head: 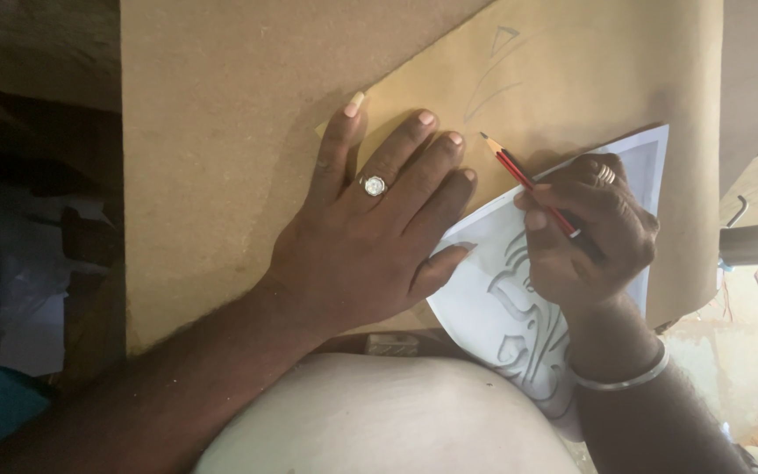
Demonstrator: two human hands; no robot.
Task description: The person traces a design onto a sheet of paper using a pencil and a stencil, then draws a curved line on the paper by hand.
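Left hand point(370, 237) lies flat and open on tan paper point(563, 79); right hand point(585, 233) pinches a pencil point(528, 183) over the printout point(493, 298).

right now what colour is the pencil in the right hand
Red with black stripes, bare wood at the tip: pencil, head view.

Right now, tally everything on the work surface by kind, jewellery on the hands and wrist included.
Red-and-black wooden pencil, in the right hand: 1
White printed paper pattern: 1
Tan paper sheet, under the flat left hand: 1
Brown fibreboard panel: 1
Finger rings: 2
Silver wrist bangle: 1
Total: 7
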